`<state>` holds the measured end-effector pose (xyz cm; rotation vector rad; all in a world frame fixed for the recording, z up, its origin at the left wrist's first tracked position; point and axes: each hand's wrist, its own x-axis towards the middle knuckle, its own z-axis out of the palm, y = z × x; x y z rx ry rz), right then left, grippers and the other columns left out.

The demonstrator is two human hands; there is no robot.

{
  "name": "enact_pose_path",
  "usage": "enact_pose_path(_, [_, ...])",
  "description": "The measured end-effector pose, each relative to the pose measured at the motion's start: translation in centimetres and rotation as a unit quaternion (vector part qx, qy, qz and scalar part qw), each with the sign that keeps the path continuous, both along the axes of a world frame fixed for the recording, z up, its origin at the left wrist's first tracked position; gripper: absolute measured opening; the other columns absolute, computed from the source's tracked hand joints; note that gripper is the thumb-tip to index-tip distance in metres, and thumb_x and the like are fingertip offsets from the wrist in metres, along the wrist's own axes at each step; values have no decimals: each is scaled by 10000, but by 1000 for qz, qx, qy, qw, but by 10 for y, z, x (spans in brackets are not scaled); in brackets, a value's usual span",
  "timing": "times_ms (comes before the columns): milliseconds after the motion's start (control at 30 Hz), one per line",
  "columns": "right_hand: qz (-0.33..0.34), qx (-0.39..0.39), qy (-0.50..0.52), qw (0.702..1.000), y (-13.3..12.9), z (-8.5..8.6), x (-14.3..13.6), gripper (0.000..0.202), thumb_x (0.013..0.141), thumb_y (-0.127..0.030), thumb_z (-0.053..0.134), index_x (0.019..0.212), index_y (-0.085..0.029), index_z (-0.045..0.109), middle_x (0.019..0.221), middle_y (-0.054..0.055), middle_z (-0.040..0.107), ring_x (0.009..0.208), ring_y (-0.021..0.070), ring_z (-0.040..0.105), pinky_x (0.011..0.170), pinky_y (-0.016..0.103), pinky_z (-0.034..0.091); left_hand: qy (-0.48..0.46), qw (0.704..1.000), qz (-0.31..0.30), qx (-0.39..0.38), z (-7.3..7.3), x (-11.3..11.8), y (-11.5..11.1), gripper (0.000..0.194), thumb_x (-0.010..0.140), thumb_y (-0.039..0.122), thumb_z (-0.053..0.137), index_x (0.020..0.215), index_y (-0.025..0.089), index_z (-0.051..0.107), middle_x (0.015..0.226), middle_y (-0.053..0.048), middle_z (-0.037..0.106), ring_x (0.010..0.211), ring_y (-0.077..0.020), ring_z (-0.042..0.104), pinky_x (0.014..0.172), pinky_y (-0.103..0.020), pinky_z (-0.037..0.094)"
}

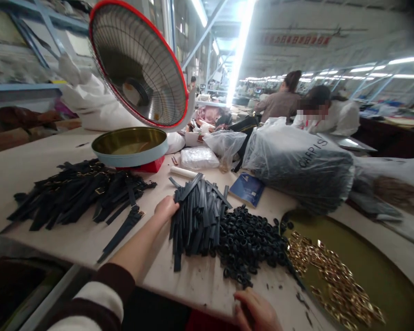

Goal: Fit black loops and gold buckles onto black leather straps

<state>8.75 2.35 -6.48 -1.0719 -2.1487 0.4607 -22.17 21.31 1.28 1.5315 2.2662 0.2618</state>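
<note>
My left hand reaches to the left side of a pile of black strips, its fingertips partly hidden against them. Low in the view, my right hand is curled at the table's front edge, below a heap of small black loops; what its fingers hold, if anything, is too small to tell. Gold buckles lie in a round tray at the right. Black straps with gold buckles are piled at the left, one strap lying apart toward the front.
A red-rimmed heater stands behind a round tin. A blue booklet, a wrapped packet and a large plastic bag lie farther back. Two people are beyond the bag.
</note>
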Motion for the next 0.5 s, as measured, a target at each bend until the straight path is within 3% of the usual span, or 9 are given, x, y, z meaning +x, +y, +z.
enact_pose_path(67, [-29, -42, -4, 999, -2, 16, -3, 158, 757, -169, 491, 879, -198, 588, 694, 42, 612, 637, 169, 594, 576, 266, 482, -15, 1000, -5, 9, 13, 4, -6, 300, 844, 300, 514, 1109, 158, 515, 1107, -69, 554, 930, -192, 571, 777, -386, 488])
enact_pose_path(167, [-64, -85, 41, 993, -3, 23, -3, 122, 771, -199, 487, 842, -174, 583, 670, 29, 583, 622, 155, 559, 590, 262, 457, -50, 997, -11, 54, 39, 13, -19, 268, 878, 292, 446, 1044, 105, 539, 1025, -49, 579, 887, -177, 584, 786, -335, 466])
enact_pose_path(300, [-209, -140, 103, 962, 0, 22, 10, 174, 855, -229, 380, 918, -149, 521, 750, 37, 583, 661, 138, 564, 609, 245, 461, -140, 984, -11, 109, 71, 32, -58, 243, 844, 170, 372, 1049, 124, 496, 874, -67, 629, 877, -207, 588, 695, -262, 469])
enact_pose_path(367, [-220, -138, 84, 962, 6, 26, 17, 169, 852, -217, 390, 922, -150, 529, 787, 41, 572, 685, 144, 556, 638, 260, 454, -212, 971, -34, 103, 77, 52, -92, 274, 806, 141, 374, 1057, 155, 484, 869, -52, 642, 763, -159, 608, 614, -235, 478])
enact_pose_path(467, [-171, -138, 44, 975, 16, 37, 23, 116, 790, -183, 499, 870, -176, 583, 819, 35, 557, 700, 151, 541, 668, 272, 429, -334, 939, -75, 33, 68, 94, -154, 333, 745, 120, 399, 1068, 124, 479, 760, -29, 654, 581, -112, 601, 500, -208, 469])
enact_pose_path(500, [-154, -139, 33, 978, 20, 40, 23, 101, 769, -167, 524, 837, -185, 597, 815, 31, 553, 704, 152, 538, 673, 272, 421, -451, 888, -75, -39, 62, 108, -173, 327, 734, 130, 425, 1053, 122, 497, 774, -35, 649, 590, -102, 598, 506, -195, 462])
